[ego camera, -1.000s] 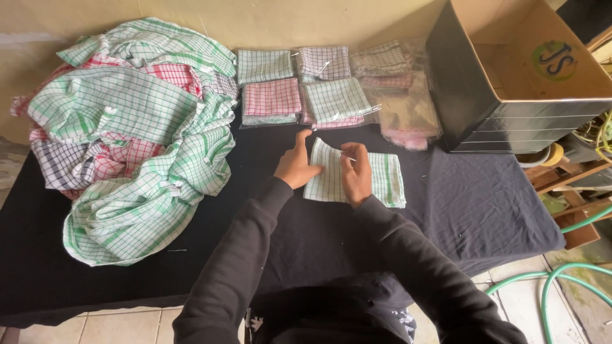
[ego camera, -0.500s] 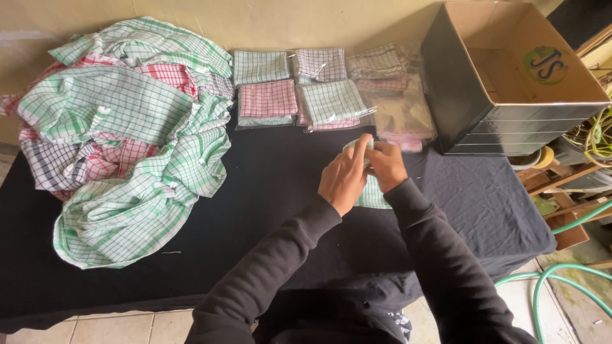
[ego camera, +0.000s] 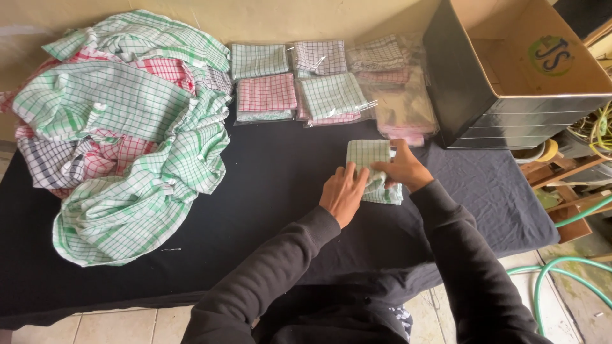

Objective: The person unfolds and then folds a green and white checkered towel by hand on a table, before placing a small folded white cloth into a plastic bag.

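Both hands work at the middle of the black-covered bench (ego camera: 268,191). The left hand (ego camera: 344,194) lies flat, fingers extended, pressing the near left edge of a folded green-checked cloth (ego camera: 370,156). The right hand (ego camera: 403,169) rests on the cloth's right side, fingers curled over the fold and grasping it. The cloth lies on the bench, just in front of the packed stacks. Beyond it, clear bags of folded checked cloths (ego camera: 299,89) sit in a row along the wall. A loose pile of checked cloths (ego camera: 121,127) occupies the far left. An open cardboard box (ego camera: 516,70) stands at the far right.
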